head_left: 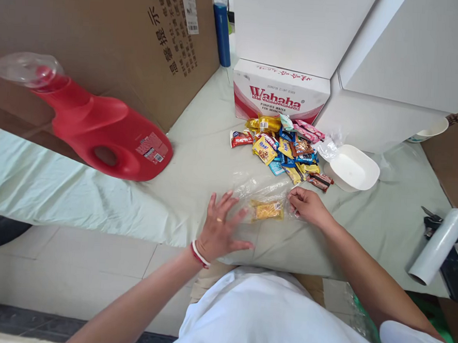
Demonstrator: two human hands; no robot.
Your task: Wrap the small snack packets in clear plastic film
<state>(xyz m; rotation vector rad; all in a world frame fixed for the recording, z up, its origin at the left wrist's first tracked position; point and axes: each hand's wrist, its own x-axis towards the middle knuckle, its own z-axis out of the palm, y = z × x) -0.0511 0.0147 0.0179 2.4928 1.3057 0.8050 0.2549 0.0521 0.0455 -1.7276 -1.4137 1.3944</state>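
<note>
A clear plastic bag (247,185) lies flat on the cloth-covered table, with a yellow-wrapped snack (268,210) inside it. My right hand (308,203) pinches the bag's right edge between thumb and fingers. At the other end, my left hand (221,228) hovers over or rests on the film with its fingers spread; I cannot tell whether it touches. Just beyond the bag sits a pile of wrapped snacks (287,146) in yellow, blue, red, pink and brown packets. Beside that pile stands a white plastic bowl (353,169), with crumpled clear film (331,145) at its left rim.
A white and red Wahaha carton (276,97) stands behind the snacks. To the left, a large red jug (115,133) is by a tall cardboard box (144,42). A white roll (439,246) lies at the far right. The table's front edge (162,240) runs close to my body.
</note>
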